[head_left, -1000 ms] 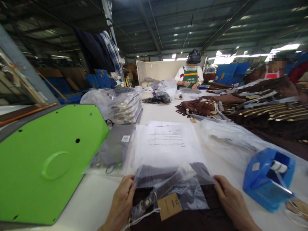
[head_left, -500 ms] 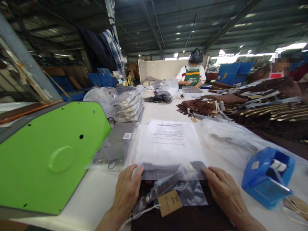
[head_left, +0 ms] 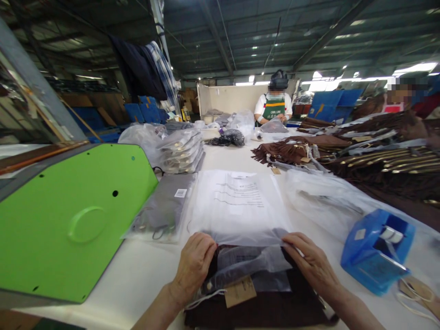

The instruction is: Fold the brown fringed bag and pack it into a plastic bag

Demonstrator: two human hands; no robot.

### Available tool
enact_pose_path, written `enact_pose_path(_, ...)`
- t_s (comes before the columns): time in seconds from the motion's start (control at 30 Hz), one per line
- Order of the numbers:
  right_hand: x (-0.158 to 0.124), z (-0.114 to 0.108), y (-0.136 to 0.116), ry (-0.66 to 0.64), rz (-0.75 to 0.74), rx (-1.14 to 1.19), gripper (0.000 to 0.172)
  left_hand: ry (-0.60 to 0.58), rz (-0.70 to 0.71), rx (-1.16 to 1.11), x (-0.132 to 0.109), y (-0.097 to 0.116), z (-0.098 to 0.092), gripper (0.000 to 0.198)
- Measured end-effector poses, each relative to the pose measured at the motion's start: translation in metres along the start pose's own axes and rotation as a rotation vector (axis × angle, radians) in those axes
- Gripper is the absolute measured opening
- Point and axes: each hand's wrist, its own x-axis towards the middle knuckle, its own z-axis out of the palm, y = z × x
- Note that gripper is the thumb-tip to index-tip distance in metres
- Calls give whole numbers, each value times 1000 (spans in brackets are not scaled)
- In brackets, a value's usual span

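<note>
— At the near edge of the white table (head_left: 137,275), what is being handled?

— A dark brown garment (head_left: 261,307) is laid flat there, and its far end is tucked into the mouth of a clear plastic bag (head_left: 240,206) with printed text on it. A small plastic pouch (head_left: 240,266) and a brown paper tag (head_left: 239,291) are seen lying on top of the garment.

— How are the hands placed?

— The left hand (head_left: 194,263) is closed on the left corner of the bag's open edge, fingers curled over the plastic. The right hand (head_left: 311,263) is set at the right corner, fingers bent down onto the plastic and the garment; a firm pinch cannot be made out there.

— What is found around them?

— A large green panel (head_left: 75,220) is stood at the left. A packed grey item in plastic (head_left: 163,211) is laid just beside the bag, with a stack of packed bags (head_left: 180,153) behind it. A blue tape dispenser (head_left: 376,250) is placed at the right, near loose clear bags (head_left: 323,197). Brown fringed garments (head_left: 378,156) are piled on the far right. A person in a green apron (head_left: 274,109) is seen at the table's far end.
</note>
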Motion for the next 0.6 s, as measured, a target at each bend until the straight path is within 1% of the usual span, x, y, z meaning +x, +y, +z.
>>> enact_pose_path(0.1,-6,-2,3,27,-119,-66,23,24,58,2,-9,1,-3,18)
enact_pose_path(0.2,-14,-4,9,95,-329,-207,19,41,193,43,-21,0,-7,12)
enact_pose_path(0.27,-20,-6,13,115,-464,-300,21,18,262,78,-30,-5,-10,12)
enact_pose_path(0.33,-25,-7,17,97,-544,-372,24,-11,307,114,-38,-14,-14,15)
enact_pose_path(0.4,-29,-8,23,93,-553,-411,24,-58,354,147,-46,-26,-16,22)
enact_pose_path(0.47,-33,-6,29,125,-505,-439,22,-96,382,192,-52,-38,-17,27)
enact_pose_path(0.53,-37,-2,35,182,-398,-462,20,-107,359,254,-55,-48,-15,28)
enact_pose_path(0.6,-39,3,40,210,-220,-423,19,-57,282,328,-57,-53,-11,27)
